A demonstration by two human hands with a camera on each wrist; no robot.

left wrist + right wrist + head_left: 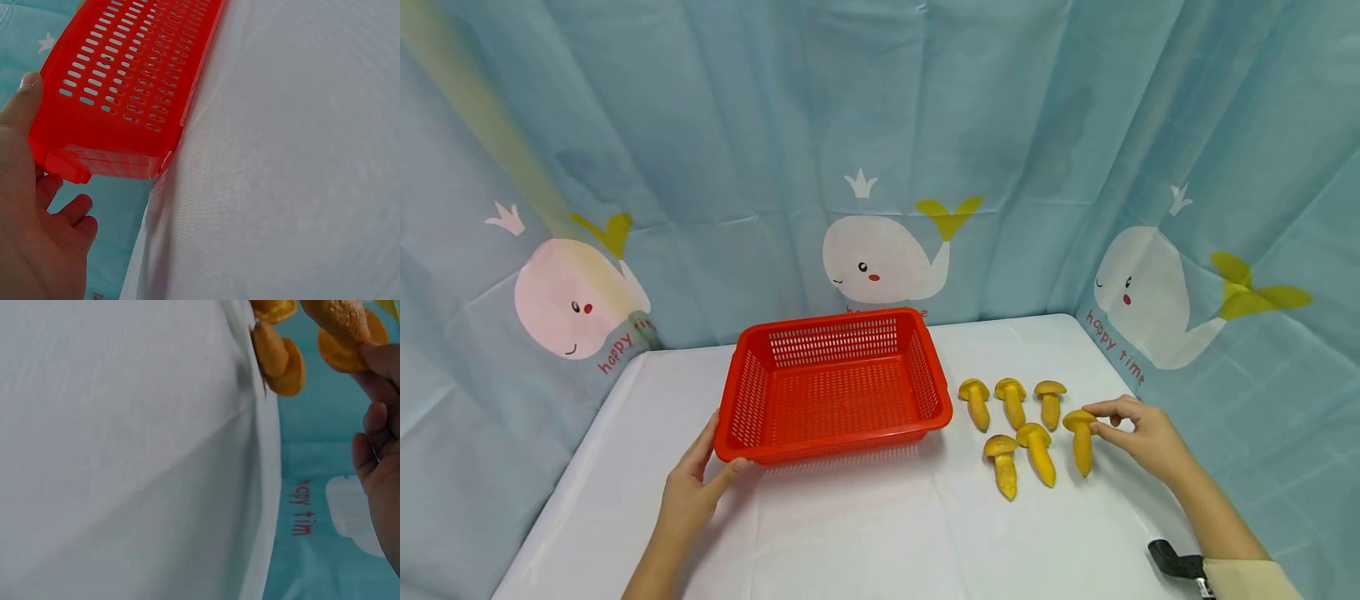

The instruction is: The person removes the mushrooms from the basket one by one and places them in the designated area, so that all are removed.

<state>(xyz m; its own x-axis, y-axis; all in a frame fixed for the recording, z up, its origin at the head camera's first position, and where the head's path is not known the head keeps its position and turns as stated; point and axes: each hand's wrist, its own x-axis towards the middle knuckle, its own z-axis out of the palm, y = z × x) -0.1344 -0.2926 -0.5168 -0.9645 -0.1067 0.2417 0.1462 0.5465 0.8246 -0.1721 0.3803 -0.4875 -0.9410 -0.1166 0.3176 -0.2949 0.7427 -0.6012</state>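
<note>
A red plastic basket with slotted walls sits on the white-covered table, nothing inside it. My left hand grips its front left corner, thumb on the near side of the rim and fingers along the left side. In the left wrist view the thumb presses the red basket near its edge. At the right, my right hand pinches a yellow mushroom by its cap between thumb and fingertips. The right wrist view shows this mushroom cap in the pinch, its stem partly cut off by the frame.
Several more yellow mushrooms lie in two rows between the basket and my right hand. A black object shows by the right sleeve. Blue curtains with whale prints stand behind and beside the white table.
</note>
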